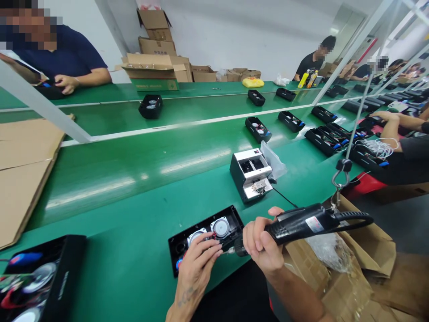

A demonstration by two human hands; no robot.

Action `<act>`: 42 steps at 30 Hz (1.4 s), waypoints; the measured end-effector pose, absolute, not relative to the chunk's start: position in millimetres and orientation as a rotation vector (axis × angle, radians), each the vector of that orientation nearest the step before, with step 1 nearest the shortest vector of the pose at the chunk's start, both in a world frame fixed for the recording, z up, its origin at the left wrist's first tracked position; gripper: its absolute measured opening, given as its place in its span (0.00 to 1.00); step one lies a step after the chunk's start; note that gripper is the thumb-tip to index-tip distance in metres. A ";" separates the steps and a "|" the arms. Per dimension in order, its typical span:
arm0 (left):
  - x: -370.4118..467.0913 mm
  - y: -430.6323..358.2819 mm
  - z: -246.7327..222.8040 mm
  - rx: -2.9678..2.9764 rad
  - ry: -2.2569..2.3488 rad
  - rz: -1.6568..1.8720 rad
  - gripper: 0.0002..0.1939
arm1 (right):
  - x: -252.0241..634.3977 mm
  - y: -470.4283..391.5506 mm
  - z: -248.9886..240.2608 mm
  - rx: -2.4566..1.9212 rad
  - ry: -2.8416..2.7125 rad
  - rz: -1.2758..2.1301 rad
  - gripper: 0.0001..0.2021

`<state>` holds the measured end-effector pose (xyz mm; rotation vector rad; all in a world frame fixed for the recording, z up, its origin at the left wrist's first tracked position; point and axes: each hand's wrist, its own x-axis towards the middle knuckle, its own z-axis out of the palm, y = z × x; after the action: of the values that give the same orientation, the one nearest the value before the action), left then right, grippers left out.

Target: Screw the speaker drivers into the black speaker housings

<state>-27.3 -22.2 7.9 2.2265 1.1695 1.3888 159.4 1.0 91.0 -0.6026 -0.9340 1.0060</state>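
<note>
- Left hand with fingers bunched beside the bit; cannot tell whether it pinches anything.
- Right hand gripping an electric screwdriver.
- Speaker housing beneath left hand, on green bench.
- Screw feeder just beyond.

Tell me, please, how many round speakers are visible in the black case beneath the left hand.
2: one speaker nearer the right hand; a second speaker partly covered by the left hand, which may hide more.
</note>
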 end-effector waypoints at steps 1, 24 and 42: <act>-28.4 -22.5 7.7 2.216 1.146 1.383 0.08 | 158.8 -0.1 91.2 -0.622 -0.923 1.008 0.11; -23.0 -25.6 15.0 2.092 1.044 1.354 0.06 | 163.8 -9.6 96.9 -0.555 -0.976 0.934 0.14; -23.3 -23.3 0.3 2.548 1.437 0.996 0.19 | 160.9 -3.3 75.3 -0.560 -1.082 0.949 0.15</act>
<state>-23.3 -23.3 0.3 2.5478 1.4370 0.9962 160.9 -3.3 75.3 -0.5596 -1.0818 0.9492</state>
